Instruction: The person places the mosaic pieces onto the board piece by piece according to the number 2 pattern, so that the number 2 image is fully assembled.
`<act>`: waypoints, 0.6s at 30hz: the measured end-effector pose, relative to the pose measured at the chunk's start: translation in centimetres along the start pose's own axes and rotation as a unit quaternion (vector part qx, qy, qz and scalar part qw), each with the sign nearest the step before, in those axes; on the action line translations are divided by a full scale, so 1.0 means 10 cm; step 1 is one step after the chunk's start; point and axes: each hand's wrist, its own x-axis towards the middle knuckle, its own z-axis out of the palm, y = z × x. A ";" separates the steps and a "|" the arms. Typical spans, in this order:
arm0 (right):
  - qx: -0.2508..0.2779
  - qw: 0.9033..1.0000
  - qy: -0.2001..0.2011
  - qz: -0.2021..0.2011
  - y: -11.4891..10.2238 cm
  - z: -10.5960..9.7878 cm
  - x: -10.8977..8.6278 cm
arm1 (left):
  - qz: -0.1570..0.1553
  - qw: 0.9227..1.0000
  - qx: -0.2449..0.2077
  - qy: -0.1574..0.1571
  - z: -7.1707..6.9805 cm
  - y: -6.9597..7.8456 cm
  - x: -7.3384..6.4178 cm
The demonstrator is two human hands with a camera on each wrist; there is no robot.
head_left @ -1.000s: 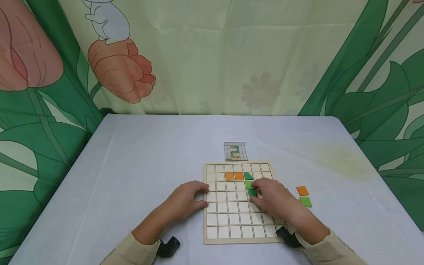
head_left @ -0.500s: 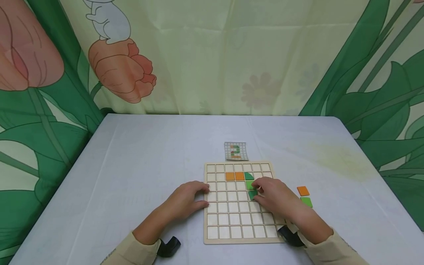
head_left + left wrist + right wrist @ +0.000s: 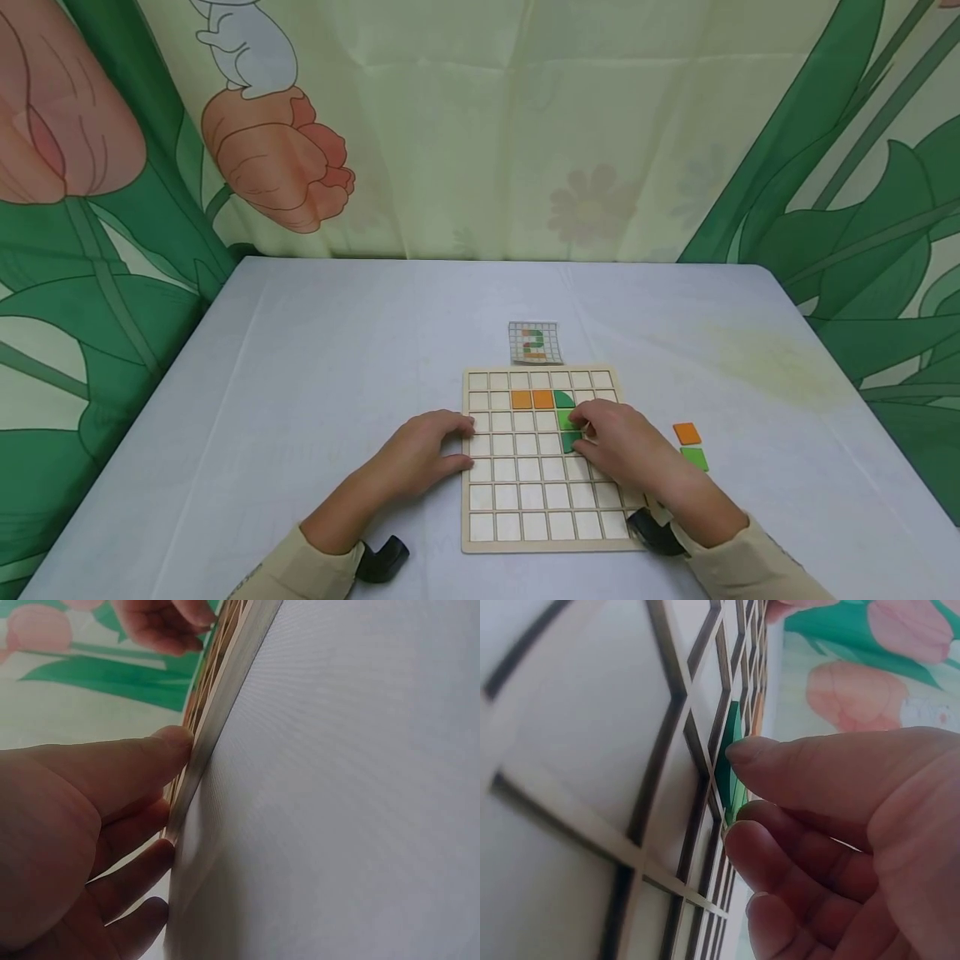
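Observation:
A wooden grid board (image 3: 517,546) lies on the table, with two orange square tiles (image 3: 532,400), a dark green rounded tile (image 3: 562,399) and a light green tile (image 3: 565,419) in its cells. My right hand (image 3: 618,442) pinches another dark green tile (image 3: 570,442) at the cell below the light green one. In the right wrist view the thumb lies against this dark green tile (image 3: 726,761), which stands partly out of its cell; the fingers are curled behind. My left hand (image 3: 423,450) rests thumb and fingertips against the board's left edge (image 3: 217,720).
A small printed pattern card (image 3: 534,342) lies just behind the board. To the right of the board are a loose orange tile (image 3: 686,433) and a light green tile (image 3: 694,458). White cloth covers the table (image 3: 337,333); a printed curtain (image 3: 465,125) hangs behind.
The dark green tile under my right hand has shifted slightly and sits squarer in its cell. The left hand stays at the board's edge.

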 end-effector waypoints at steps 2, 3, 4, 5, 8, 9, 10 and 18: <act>-0.002 1.000 -0.001 0.000 0.01 0.00 0.00 | -0.001 1.000 0.000 0.000 0.00 0.00 0.00; -0.003 1.000 -0.001 -0.001 0.02 -0.01 0.00 | -0.002 1.000 0.000 0.000 0.00 0.00 0.00; -0.003 1.000 -0.001 -0.002 0.02 -0.01 0.00 | -0.002 1.000 0.000 0.000 0.00 0.00 0.00; -0.003 1.000 -0.002 -0.002 0.04 -0.02 -0.01 | -0.002 1.000 0.000 0.001 0.00 -0.01 -0.01; 0.008 1.000 0.001 -0.001 0.08 -0.07 -0.03 | -0.004 1.000 0.003 0.000 0.00 -0.01 -0.01; 0.016 1.000 0.003 0.000 0.09 -0.09 -0.04 | -0.002 1.000 0.006 0.001 0.00 -0.01 -0.01; 0.023 1.000 0.004 0.003 0.11 -0.12 -0.05 | -0.002 1.000 0.008 0.000 0.00 -0.01 -0.01; 0.028 0.998 0.024 0.041 0.28 -0.31 -0.12 | 0.005 1.000 0.004 0.002 0.00 -0.01 0.00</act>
